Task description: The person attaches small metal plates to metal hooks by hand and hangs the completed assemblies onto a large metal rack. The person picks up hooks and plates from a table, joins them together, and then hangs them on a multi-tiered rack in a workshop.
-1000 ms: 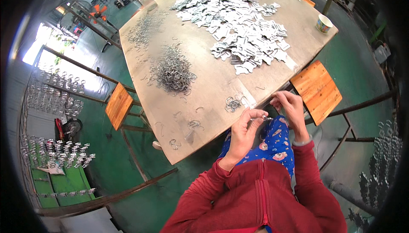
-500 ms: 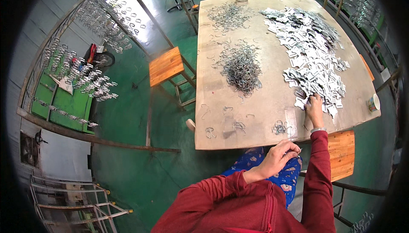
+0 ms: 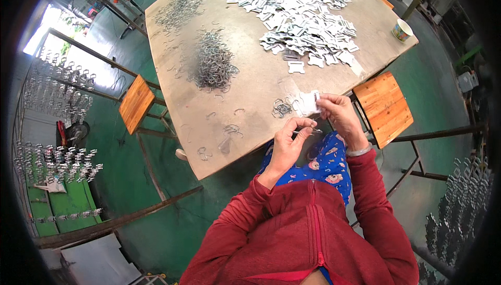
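Near the table's front edge, my right hand (image 3: pixel 343 117) pinches a flat silver metal plate (image 3: pixel 309 101) with notched sides. Just left of it and lower, my left hand (image 3: pixel 287 143) is closed, thumb against fingers, on a thin piece of bent metal wire (image 3: pixel 309 130); its full shape is partly hidden. Beside the plate lies a small cluster of wire hooks (image 3: pixel 282 108) on the table (image 3: pixel 250 102). Farther off is a large heap of similar silver plates (image 3: pixel 297 16), with one loose plate (image 3: pixel 296 67) at its near edge.
A dense pile of bent wire hooks (image 3: pixel 215 63) lies left of the plates, with a looser spread (image 3: pixel 181 11) behind. A paper cup (image 3: pixel 402 30) stands at the right corner. Wooden stools (image 3: pixel 383 108) flank the table. Racks of hanging metal pieces (image 3: pixel 55 162) stand left and right.
My right hand has left the plate heap and come back toward my left hand with a plate. My left hand still pinches the wire piece. The whole view has turned.
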A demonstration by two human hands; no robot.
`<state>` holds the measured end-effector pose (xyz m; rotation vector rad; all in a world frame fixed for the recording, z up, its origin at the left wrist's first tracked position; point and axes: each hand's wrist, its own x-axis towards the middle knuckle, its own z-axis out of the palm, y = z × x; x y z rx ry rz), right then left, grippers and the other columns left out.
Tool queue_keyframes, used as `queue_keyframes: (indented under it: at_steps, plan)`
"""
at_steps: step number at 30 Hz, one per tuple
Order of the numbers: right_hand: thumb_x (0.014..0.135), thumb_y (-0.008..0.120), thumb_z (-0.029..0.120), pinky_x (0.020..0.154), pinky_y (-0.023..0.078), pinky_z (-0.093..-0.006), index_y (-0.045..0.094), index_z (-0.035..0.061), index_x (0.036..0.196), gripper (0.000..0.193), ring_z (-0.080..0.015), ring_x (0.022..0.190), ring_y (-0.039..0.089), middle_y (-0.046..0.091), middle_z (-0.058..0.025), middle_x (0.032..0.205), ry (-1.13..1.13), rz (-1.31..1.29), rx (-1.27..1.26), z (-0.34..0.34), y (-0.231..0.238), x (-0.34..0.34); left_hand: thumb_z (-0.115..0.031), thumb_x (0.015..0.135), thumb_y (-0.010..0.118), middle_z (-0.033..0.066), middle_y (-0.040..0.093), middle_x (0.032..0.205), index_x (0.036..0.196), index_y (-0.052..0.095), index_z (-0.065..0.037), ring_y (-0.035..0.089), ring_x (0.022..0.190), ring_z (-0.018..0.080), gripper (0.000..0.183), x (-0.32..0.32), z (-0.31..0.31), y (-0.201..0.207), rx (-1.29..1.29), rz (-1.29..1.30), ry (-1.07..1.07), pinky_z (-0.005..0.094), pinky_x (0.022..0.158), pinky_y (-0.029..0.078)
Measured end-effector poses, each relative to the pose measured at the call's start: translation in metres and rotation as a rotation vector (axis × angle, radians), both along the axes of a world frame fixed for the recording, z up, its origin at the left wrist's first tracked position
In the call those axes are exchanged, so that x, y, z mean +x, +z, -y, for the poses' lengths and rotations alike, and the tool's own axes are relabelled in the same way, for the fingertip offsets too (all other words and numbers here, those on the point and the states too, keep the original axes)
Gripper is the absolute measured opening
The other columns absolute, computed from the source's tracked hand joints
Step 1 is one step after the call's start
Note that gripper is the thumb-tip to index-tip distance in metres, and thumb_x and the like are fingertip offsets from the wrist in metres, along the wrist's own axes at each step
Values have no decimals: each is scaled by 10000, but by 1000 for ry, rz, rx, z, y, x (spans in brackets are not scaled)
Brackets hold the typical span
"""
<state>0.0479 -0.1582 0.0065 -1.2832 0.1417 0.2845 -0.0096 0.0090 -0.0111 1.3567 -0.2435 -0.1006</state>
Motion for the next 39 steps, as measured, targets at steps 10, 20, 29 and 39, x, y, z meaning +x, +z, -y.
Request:
queue_keyframes:
  at_steps: [10, 20, 29, 39]
  plan:
    - [751, 666, 47, 533, 372, -182, 618, -6, 822, 101, -47, 558, 490, 577, 0, 656, -119, 53, -86, -6, 29, -36, -67, 863, 586, 66, 646, 888, 921, 593, 5, 587, 845, 119, 93, -8, 12, 0, 5, -40, 63, 255, 765, 463]
    - [721, 675, -21, 558, 390, -181, 614, -15, 773, 80, -36, 616, 496, 559, 20, 670, -237, 328, -389, -23, 40, -55, -55, 867, 585, 24, 620, 897, 954, 577, 5, 568, 858, 107, 106, -10, 5, 5, 219, 51, 67, 240, 776, 455]
    - [715, 656, -86, 589, 350, -191, 623, -38, 811, 113, -68, 654, 455, 518, -10, 698, -151, 514, -343, -31, 46, -64, -123, 827, 612, 99, 636, 1035, 1038, 642, -37, 602, 901, 230, 230, 52, -126, 7, 637, 95, 380, 333, 819, 459]
    - [731, 669, -26, 589, 373, -192, 632, -25, 780, 62, -53, 648, 479, 539, 10, 690, -162, 392, -360, -31, 37, -58, -43, 757, 601, 166, 512, 917, 851, 534, -20, 495, 911, 328, 118, 112, -211, -64, 1484, 463, 376, 430, 772, 437]
